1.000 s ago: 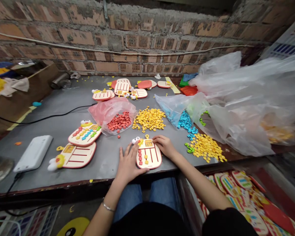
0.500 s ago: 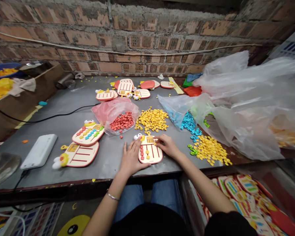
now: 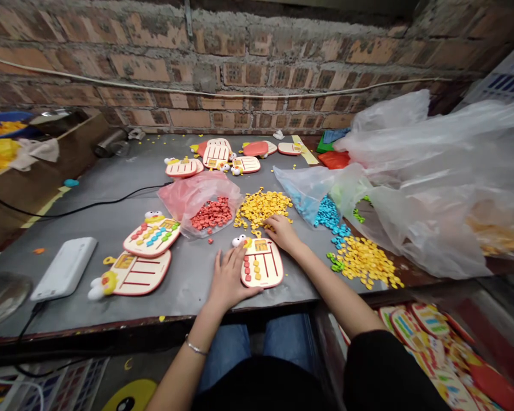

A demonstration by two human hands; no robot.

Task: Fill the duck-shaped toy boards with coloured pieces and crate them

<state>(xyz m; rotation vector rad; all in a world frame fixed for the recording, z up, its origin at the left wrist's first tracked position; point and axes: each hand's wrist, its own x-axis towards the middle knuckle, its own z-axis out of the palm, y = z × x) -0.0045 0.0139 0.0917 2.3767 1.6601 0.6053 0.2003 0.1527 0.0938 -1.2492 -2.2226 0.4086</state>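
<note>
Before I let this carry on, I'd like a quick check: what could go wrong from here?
The right hand is at a loose pile of yellow pieces; a brush might scatter some.
The toy at the left hand lies near the front edge of the table, so a knock could send it off.
Green pieces lie right beside another yellow pile, so colours might mix.

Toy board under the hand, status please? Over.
Left hand on toy board. Right hand at yellow pile. Red beads, yellow beads on board. Pink bag apart from board.

A bead pile [image 3: 261, 206] lies behind the board [image 3: 261, 267].
</note>
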